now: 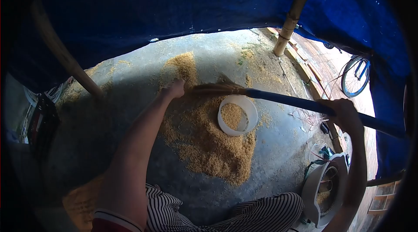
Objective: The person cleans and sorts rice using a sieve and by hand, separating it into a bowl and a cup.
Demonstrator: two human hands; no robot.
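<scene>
A broom with a blue handle [287, 99] and straw bristles [217, 87] lies across a heap of golden grain [213, 145] on the concrete floor. My right hand [346, 112] grips the blue handle. My left hand [175, 88] is stretched out at the bristle end, fingers closed where the straw begins. A white round bowl [237, 116] holding some grain sits on the heap just below the broom.
Two bamboo poles [296, 10] [65, 58] hold up a blue tarp [174, 1]. A white fan housing [326, 188] and loose wires lie at the right. A bicycle wheel [355, 75] stands beyond the tarp. My striped trousers [244, 214] show at the bottom.
</scene>
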